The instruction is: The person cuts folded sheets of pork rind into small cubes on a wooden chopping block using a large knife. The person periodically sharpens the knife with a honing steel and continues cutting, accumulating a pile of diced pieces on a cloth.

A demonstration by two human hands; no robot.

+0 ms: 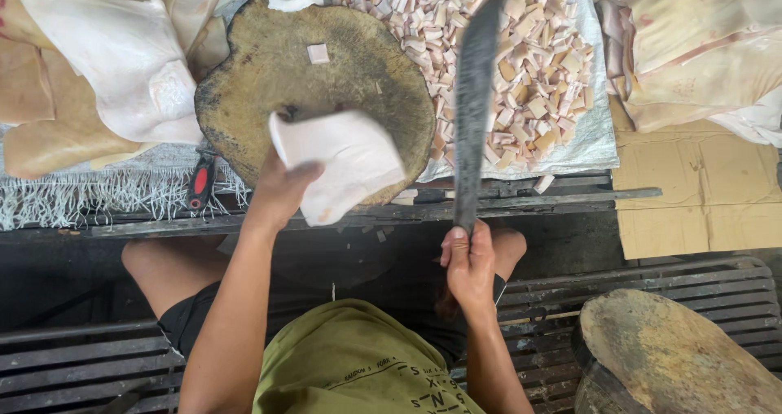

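A round wooden block (326,80) lies in the middle, and behind it a heap of small cut pieces (529,56) lies on a sheet (599,133). The right hand (470,266) is closed around the handle of a long knife (475,96), blade raised over the block. The left hand (281,190) grips a pale slab (346,162) at the block's near edge.

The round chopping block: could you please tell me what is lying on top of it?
On the chopping block lie one small cube and a white strip. The left hand holds a pale slab, hiding the wood beneath.
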